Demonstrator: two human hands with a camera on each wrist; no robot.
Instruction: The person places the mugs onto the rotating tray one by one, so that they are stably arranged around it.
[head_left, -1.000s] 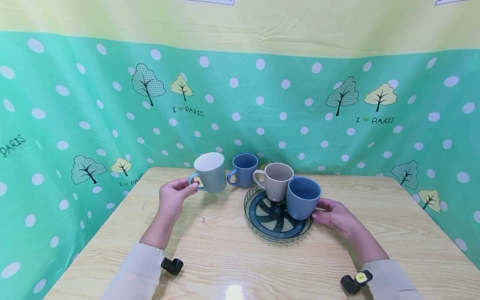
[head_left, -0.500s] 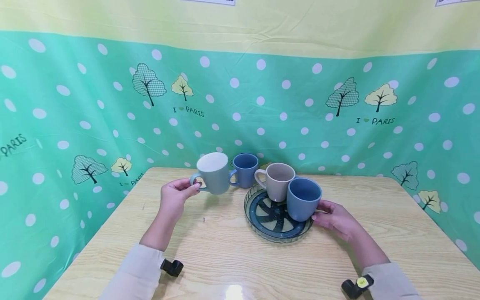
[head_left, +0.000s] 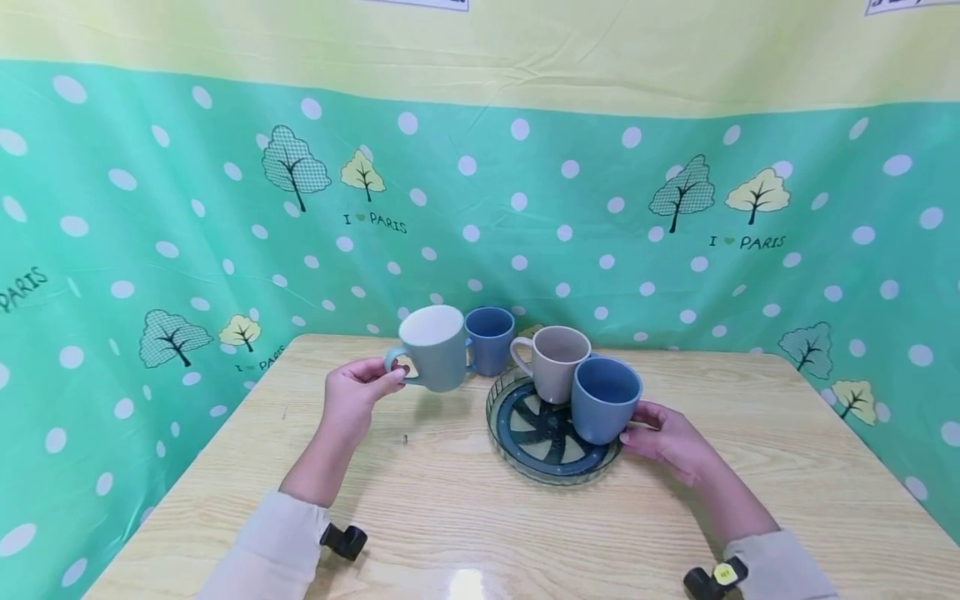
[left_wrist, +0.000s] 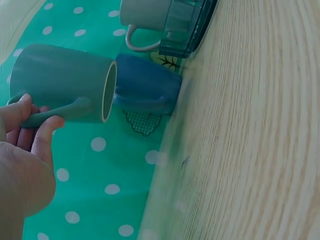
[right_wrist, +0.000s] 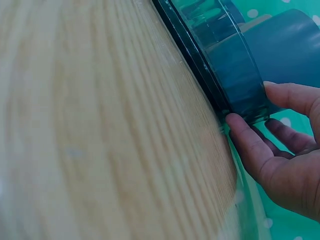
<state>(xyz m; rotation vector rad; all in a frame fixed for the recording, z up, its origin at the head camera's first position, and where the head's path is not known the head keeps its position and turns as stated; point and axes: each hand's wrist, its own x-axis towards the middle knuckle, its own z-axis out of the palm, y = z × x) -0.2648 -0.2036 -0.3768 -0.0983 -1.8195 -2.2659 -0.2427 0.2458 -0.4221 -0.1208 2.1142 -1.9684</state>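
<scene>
In the head view, my left hand (head_left: 354, 400) grips a pale grey-green mug (head_left: 438, 354) by its handle, with the mug raised above the table and a little tilted. The left wrist view shows fingers and thumb pinching that handle. My right hand (head_left: 671, 442) holds the right edge of a round, clear dark glass tray (head_left: 558, 477); in the right wrist view its thumb lies at the rim and a fingertip at the base. A taupe mug (head_left: 557, 367) and a blue-grey cup (head_left: 602, 404) stand upright on the tray, the cup nearest my right hand.
A darker blue mug (head_left: 491, 343) stands on the wooden table (head_left: 435, 517) behind the raised mug, left of the tray. A green dotted curtain (head_left: 517, 217) hangs along the table's back edge.
My left hand has moved slightly right with the grey-green mug, which now overlaps the blue mug's handle in the head view. The right hand and tray stay nearly in place.
</scene>
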